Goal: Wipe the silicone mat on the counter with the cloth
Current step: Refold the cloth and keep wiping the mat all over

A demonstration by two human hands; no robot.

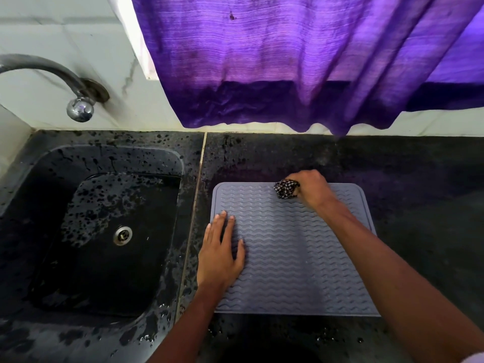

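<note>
Apparently square, mat [293, 255] lies under flat left hand [221, 254]; right hand [311, 188] clenches cloth [286, 189].

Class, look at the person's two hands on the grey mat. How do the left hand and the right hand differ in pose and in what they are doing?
The left hand lies flat and open with fingers spread on the silicone mat near its left edge; the right hand is closed around a bunched checked cloth. The left hand holds nothing, while the right hand presses the cloth near the mat's far edge. Both rest on the mat.

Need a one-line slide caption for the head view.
Right hand wipes grey silicone mat with checked cloth; left hand steadies it.
</note>
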